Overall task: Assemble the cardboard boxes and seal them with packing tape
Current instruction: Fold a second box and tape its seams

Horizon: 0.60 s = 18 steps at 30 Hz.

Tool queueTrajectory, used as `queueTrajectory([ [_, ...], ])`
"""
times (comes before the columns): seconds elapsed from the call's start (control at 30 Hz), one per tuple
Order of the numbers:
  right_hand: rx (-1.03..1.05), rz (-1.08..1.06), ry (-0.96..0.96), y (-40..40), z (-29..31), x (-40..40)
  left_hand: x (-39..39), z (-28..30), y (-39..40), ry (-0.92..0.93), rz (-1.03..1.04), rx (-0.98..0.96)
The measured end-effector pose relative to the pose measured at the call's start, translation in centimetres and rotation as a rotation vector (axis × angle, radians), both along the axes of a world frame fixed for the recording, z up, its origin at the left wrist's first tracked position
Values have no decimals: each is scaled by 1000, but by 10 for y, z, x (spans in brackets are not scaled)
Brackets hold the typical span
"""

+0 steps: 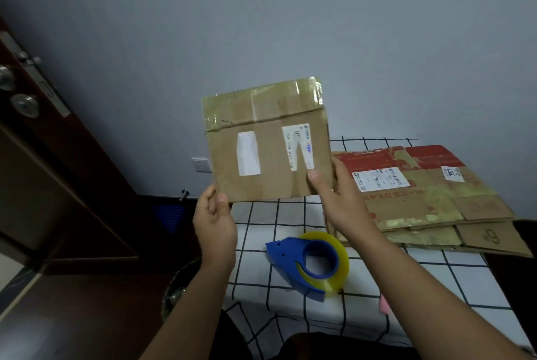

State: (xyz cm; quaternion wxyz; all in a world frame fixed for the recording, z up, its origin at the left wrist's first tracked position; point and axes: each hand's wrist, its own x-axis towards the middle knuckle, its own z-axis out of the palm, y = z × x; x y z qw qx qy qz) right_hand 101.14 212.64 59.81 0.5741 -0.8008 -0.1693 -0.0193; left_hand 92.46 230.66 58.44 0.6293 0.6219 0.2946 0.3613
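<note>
I hold a flattened brown cardboard box [267, 141] upright in the air above the table, its face with white labels and old yellowish tape turned toward me. My left hand [214, 223] grips its lower left corner. My right hand [337, 194] grips its lower right edge, thumb on the front. On the table below lies a blue tape dispenser [302, 263] with a roll of yellowish packing tape. A stack of more flattened boxes [421, 202], the top one red and brown with labels, rests at the table's right.
The table wears a white cloth with a black grid [436, 281]. A dark wooden door [52, 162] with metal locks stands open at the left. A bin with a dark liner [180, 290] sits on the floor by the table's left side. A grey wall is behind.
</note>
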Motion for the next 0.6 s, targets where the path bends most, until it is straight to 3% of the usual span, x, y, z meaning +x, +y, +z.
queueTrajectory([
  [0.13, -27, -44, -27, -9, -10, 11, 8, -7, -8, 97, -101, 181],
  [0.37, 32, -109, 200, -26, -23, 43, 47, -22, -20, 150, -300, 143],
  [0.6, 65, -232, 143, -45, -12, 136, 146, -3, -35, 109, -595, 182],
])
